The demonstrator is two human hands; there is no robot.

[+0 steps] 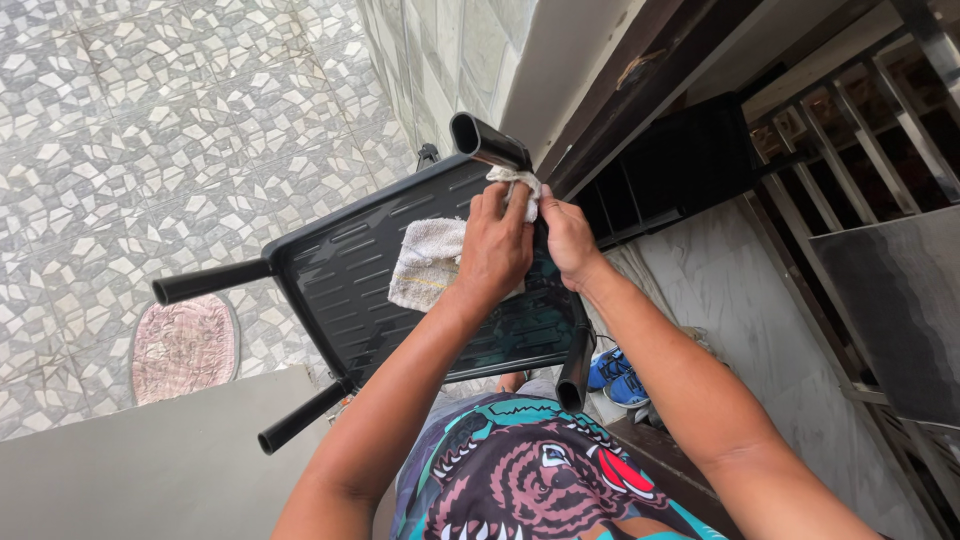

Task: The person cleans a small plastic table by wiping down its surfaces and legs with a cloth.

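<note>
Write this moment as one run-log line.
left hand: presses cloth on stool | right hand: grips cloth at stool leg | stool: upside down

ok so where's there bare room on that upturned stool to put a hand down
The slatted underside of the stool is bare on its near-left half, between the cloth and the two left legs. The far corner is crowded: both hands, left and right, bunch the cloth there against the far leg.

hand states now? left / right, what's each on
Left hand: closed on the white cloth, pressed against the black plastic chair.
Right hand: closed at the chair's leg, on the cloth.
</note>
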